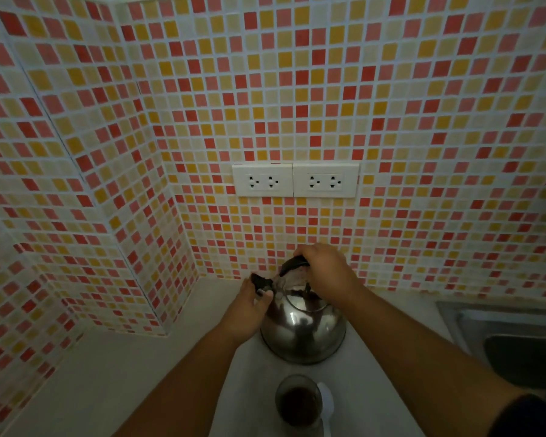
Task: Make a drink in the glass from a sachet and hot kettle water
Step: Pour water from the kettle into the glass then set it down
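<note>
A steel kettle (303,335) stands upright on the white counter (108,373), near the tiled back wall. My right hand (327,269) is closed over its black handle at the top. My left hand (248,310) pinches the black cap at the kettle's spout on the left side. In front of the kettle, at the bottom edge, stands the glass (298,403) holding a dark brown drink. A white spoon (326,405) lies right beside the glass on its right. No sachet is in view.
Two white double wall sockets (295,180) sit on the mosaic tile wall above the kettle. A steel sink (517,342) is set into the counter at the right. The tiled wall juts out in a corner at the left.
</note>
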